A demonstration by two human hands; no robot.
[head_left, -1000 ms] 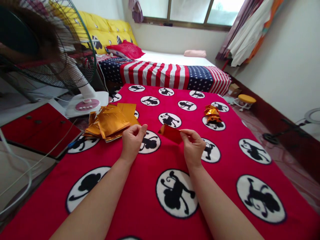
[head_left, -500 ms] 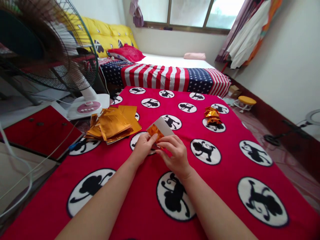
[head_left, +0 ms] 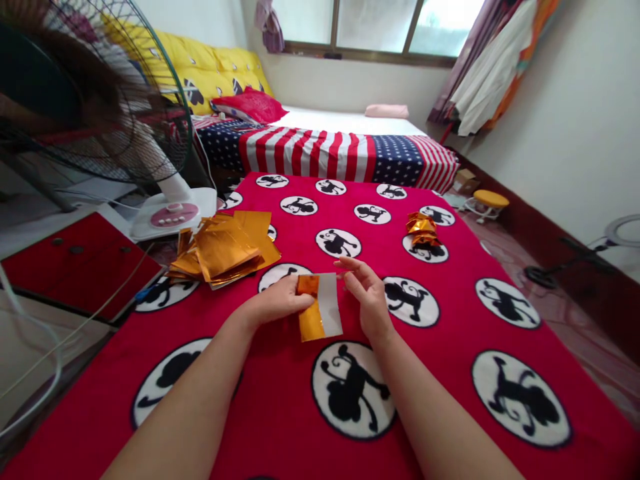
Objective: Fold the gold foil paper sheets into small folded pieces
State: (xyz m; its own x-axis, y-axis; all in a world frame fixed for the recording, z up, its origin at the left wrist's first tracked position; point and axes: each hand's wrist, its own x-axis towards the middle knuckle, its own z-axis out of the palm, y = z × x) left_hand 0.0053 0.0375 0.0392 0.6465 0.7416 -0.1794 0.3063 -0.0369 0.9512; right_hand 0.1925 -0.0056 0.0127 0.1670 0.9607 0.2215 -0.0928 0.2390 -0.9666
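A small folded sheet of gold foil paper [head_left: 320, 312], gold on its left part and white on its right, lies on the red blanket [head_left: 450, 347]. My left hand [head_left: 280, 301] pinches its upper left edge between thumb and fingers. Just to the paper's right, my right hand [head_left: 367, 297] hovers with its fingers spread and slightly curled, holding nothing. A loose pile of gold foil sheets [head_left: 225, 248] lies to the left of my hands. Some folded gold pieces [head_left: 424, 228] sit further back on the right.
A running electric fan [head_left: 100, 93] stands at the left with its white base [head_left: 173, 213] by the gold pile. A red cabinet [head_left: 75, 257] and white cables are at the far left. A bed with a flag-pattern cover [head_left: 340, 150] lies behind; a yellow stool [head_left: 490, 200] stands on the right.
The paper went from my right hand into both hands, then down flat on the blanket. My right hand has let go and opened; my left hand now pins the paper.
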